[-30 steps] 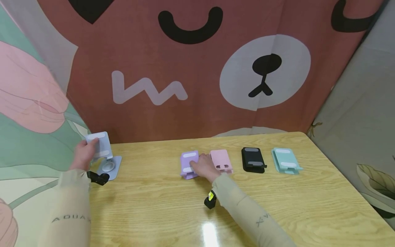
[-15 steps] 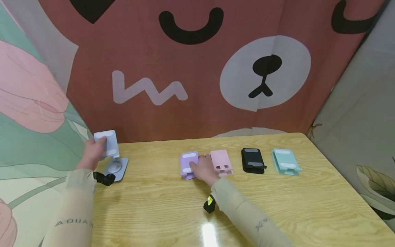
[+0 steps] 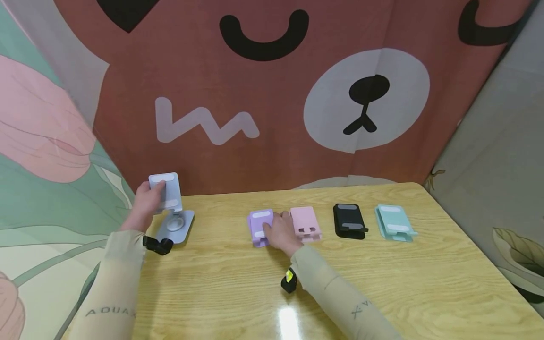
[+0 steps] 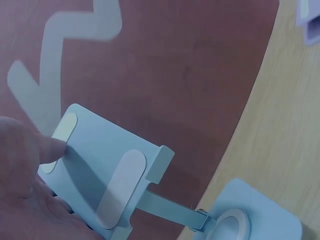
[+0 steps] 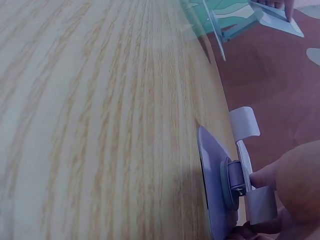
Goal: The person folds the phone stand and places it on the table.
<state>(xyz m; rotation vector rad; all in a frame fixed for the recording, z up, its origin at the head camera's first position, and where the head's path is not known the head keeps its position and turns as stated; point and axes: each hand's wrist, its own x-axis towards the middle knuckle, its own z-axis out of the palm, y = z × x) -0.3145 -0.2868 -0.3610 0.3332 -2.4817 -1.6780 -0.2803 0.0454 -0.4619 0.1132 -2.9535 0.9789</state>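
In the head view my left hand (image 3: 145, 206) grips a light blue folding phone stand (image 3: 171, 194) by its back plate, the thumb lying across the front. This stand is unfolded, its flat base with a round pivot (image 4: 234, 224) below the plate; whether the base touches the table I cannot tell. My right hand (image 3: 282, 232) holds a folded purple phone stand (image 3: 260, 222) by its right side, thumb on the front. Seen from the right wrist, the purple stand's base (image 5: 214, 172) lies on the table, with its hinge and two lip tabs showing.
A pink phone stand (image 3: 304, 219) lies just right of my right hand. Farther right are a black one (image 3: 348, 220) and a mint green one (image 3: 393, 219), both folded. The wooden table (image 3: 221, 283) ends at a printed cloth backdrop (image 3: 263, 160).
My left hand has carried the light blue stand to the right, from the table's left edge inward. My right hand has stayed on the purple stand, which has hardly moved.
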